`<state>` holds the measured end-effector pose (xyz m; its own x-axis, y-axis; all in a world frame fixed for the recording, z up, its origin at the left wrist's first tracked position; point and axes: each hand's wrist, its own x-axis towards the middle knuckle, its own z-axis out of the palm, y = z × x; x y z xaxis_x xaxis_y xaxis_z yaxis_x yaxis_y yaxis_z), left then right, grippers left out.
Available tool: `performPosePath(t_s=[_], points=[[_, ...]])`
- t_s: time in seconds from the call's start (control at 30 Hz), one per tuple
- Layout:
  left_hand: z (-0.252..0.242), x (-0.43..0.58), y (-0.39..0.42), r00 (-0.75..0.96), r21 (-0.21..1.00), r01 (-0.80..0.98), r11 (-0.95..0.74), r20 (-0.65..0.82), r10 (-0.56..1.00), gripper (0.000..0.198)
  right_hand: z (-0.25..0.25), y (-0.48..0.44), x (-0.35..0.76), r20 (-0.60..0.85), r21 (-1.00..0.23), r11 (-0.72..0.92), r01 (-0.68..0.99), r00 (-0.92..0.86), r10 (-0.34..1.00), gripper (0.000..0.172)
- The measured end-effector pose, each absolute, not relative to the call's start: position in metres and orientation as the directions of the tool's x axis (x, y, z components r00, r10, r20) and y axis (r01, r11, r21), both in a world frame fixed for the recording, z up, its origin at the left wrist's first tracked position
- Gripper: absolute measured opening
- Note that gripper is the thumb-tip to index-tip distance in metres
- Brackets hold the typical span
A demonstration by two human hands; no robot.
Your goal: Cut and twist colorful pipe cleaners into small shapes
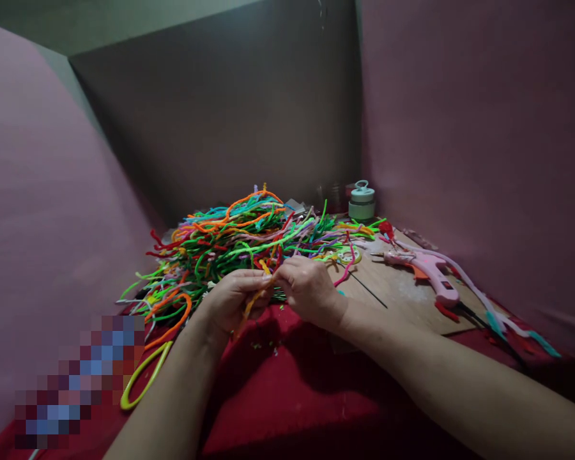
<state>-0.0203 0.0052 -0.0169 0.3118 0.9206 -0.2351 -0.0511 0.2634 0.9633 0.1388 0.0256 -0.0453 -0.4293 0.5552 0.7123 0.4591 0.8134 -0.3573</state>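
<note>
Between my two hands runs an orange-yellow pipe cleaner (252,304), its lower end hanging below my fingers. My left hand (234,294) pinches it from the left side. From the right, my right hand (307,287) has its fingers closed on the same pipe cleaner, close against the left fingertips. Just behind both hands rises a big tangled heap of pipe cleaners (239,236) in green, orange, red, pink and other colours. My fingers partly hide the held piece, so its full shape cannot be made out.
To the right, a pink glue gun (429,271) lies on a brown board (397,294), its cord trailing right. A pale green lidded jar (361,203) stands at the back. Scissors with a yellow handle (146,377) lie left on the red cloth (287,390). Walls close in on both sides.
</note>
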Motion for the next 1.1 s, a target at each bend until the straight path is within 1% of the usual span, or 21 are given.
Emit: performPosePath(t_s=[0.03,0.07,0.1,0.17,0.23,0.27,0.33,0.4,0.43,0.5,0.6,0.8,0.93,1.1], points=[[-0.018,-0.02,0.006,0.324,0.958,-0.076,0.277,-0.239,0.915,0.018,-0.045,0.026,0.139,0.707,-0.371,0.807,0.458,-0.424,0.566,0.017],[-0.019,-0.019,0.007,0.323,0.957,-0.085,0.278,-0.237,0.916,0.018,-0.045,0.027,0.139,0.691,-0.419,0.791,0.446,-0.408,0.597,0.017],[-0.019,-0.018,0.007,0.307,0.96,-0.078,0.269,-0.234,0.923,0.017,-0.044,0.029,0.138,0.659,-0.498,0.761,0.416,-0.389,0.644,0.017],[-0.018,-0.016,0.006,0.244,0.975,-0.029,0.222,-0.209,0.947,0.017,-0.043,0.033,0.138,0.545,-0.696,0.651,0.303,-0.368,0.753,0.013],[-0.015,-0.015,0.004,0.173,0.988,0.051,0.148,-0.155,0.973,0.019,-0.041,0.037,0.138,0.385,-0.867,0.472,0.158,-0.386,0.838,0.009],[-0.014,-0.014,0.003,0.149,0.989,0.098,0.112,-0.125,0.981,0.02,-0.041,0.04,0.138,0.304,-0.925,0.369,0.087,-0.413,0.859,0.008],[-0.01,-0.013,0.0,0.135,0.98,0.193,0.045,-0.071,0.988,0.023,-0.042,0.044,0.14,0.169,-0.984,0.17,-0.043,-0.486,0.857,0.007],[-0.008,-0.012,-0.002,0.149,0.963,0.268,0.0,-0.041,0.988,0.022,-0.043,0.047,0.142,0.094,-0.99,0.018,-0.141,-0.558,0.824,0.008],[-0.007,-0.012,-0.003,0.157,0.956,0.294,-0.017,-0.03,0.987,0.022,-0.043,0.048,0.143,0.078,-0.984,-0.03,-0.173,-0.584,0.808,0.01],[-0.007,-0.012,-0.003,0.169,0.945,0.326,-0.043,-0.014,0.985,0.02,-0.045,0.049,0.144,0.067,-0.976,-0.077,-0.206,-0.614,0.786,0.01],[-0.006,-0.012,-0.004,0.171,0.932,0.356,-0.064,0.003,0.985,0.019,-0.046,0.048,0.145,0.071,-0.971,-0.091,-0.222,-0.63,0.773,0.008],[-0.003,-0.007,-0.007,0.144,0.907,0.401,-0.125,0.072,0.987,0.019,-0.048,0.049,0.143,0.096,-0.975,-0.046,-0.217,-0.599,0.795,0.006],[-0.005,-0.007,-0.006,0.151,0.887,0.423,-0.182,0.129,0.98,0.018,-0.046,0.049,0.142,0.052,-0.97,-0.099,-0.222,-0.59,0.806,0.007],[-0.006,-0.007,-0.005,0.159,0.867,0.446,-0.223,0.169,0.973,0.018,-0.044,0.048,0.143,0.007,-0.961,-0.162,-0.222,-0.608,0.794,0.003]])
